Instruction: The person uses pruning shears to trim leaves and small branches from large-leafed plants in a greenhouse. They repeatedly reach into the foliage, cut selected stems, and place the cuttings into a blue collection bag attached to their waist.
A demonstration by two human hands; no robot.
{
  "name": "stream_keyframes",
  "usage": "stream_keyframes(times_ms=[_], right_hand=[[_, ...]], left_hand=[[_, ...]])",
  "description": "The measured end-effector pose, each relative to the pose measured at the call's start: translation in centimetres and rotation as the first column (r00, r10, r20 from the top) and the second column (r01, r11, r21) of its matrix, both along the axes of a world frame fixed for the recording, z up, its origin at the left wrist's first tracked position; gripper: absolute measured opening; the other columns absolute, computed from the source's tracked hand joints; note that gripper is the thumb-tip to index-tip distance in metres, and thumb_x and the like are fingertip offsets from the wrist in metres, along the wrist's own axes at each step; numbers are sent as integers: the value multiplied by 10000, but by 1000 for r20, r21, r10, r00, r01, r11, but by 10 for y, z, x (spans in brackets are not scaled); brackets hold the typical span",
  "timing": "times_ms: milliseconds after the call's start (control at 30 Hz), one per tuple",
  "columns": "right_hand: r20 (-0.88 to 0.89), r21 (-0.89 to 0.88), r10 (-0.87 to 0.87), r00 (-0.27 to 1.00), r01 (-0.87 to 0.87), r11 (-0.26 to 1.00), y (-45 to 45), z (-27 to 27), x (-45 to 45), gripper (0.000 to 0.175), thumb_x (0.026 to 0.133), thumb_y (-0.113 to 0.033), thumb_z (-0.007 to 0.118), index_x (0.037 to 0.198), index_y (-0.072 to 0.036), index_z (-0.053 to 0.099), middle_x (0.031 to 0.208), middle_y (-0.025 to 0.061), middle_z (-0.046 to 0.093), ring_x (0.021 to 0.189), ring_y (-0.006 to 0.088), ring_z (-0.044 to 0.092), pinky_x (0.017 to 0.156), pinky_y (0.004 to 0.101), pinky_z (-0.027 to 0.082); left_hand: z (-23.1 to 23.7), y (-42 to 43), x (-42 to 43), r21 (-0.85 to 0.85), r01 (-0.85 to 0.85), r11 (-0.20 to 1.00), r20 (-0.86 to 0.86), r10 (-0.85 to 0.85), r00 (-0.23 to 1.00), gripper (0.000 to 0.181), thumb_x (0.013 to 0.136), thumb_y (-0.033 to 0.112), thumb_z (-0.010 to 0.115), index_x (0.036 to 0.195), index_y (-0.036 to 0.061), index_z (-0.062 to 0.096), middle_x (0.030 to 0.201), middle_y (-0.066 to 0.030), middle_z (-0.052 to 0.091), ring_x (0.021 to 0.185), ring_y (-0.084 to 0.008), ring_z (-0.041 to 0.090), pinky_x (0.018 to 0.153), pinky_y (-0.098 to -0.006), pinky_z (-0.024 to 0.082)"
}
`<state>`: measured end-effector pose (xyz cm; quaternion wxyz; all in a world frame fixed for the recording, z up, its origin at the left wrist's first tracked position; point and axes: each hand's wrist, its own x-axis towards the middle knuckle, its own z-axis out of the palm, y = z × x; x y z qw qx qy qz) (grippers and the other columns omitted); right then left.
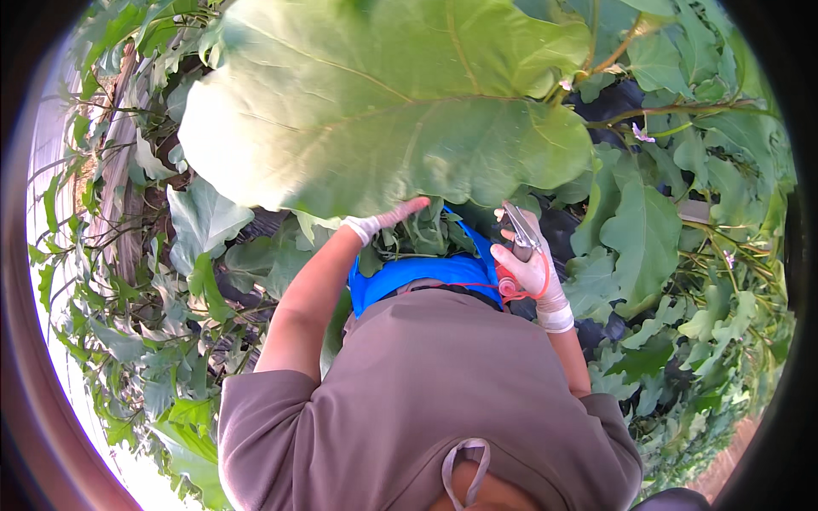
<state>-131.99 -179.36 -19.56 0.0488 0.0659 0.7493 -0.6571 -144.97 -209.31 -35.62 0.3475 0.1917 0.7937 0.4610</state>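
My right hand, in a thin whitish glove with a white band at the wrist, holds small metal pruning snips, blades pointing up and left. A red coiled cord hangs by this hand and loops round it. My left hand, also gloved and a little blurred, reaches over a blue waist bag just under the edge of a large leaf. Its far fingers are hard to make out. Cut green leaves lie in the bag's mouth. The large eggplant leaf spreads close to the camera, above both hands.
Eggplant foliage crowds the right side, with a thick stem and a small purple flower. More leafy branches stand at left, before pale sheeting. Dark ground film shows between leaves.
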Motion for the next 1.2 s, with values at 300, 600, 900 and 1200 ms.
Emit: stream_keyframes(times_ms=[300, 600, 900, 1200], right_hand=[[270, -46, -84, 959, 100, 994, -163, 41, -64, 325, 874, -189, 768, 1087, 35, 669, 978, 57, 677, 900, 113, 602, 829, 310, 508], [-102, 70, 325, 940, -319, 945, -236, 74, -120, 660, 850, -203, 769, 1425, -24, 497, 1205, 112, 603, 1133, 218, 579, 976, 333, 450], [-47, 170, 306, 951, -294, 941, -207, 99, -141, 523, 922, -263, 706, 1389, -80, 557, 1373, 79, 598, 1221, 205, 589, 1030, 346, 471], [-128, -391, 191, 973, -227, 892, -236, 93, -204, 418, 940, -232, 633, 1289, -23, 537, 1218, 114, 574, 1048, 205, 599, 873, 304, 487]], left_hand=[[27, -140, -3, 216, 453, 865, -106, -440, 892, 278, 970, 150, 589, 1207, 50, 693, 1219, -152, 691, 1211, -343, 611, 1113, -442, 411], [-47, -67, -9, -111, 185, 976, -168, -202, 965, 425, 987, 169, 475, 1401, 71, 497, 1459, -166, 492, 1366, -281, 454, 1127, -377, 368], [197, -158, -79, 339, 489, 804, -34, -508, 860, 417, 971, 117, 575, 1374, 12, 548, 1382, -197, 575, 1287, -320, 546, 1104, -382, 409], [224, -184, -282, 385, -915, 115, 915, -178, 363, 419, 1040, 286, 485, 1338, 1, 557, 993, -108, 676, 824, -241, 633, 615, -268, 489]])
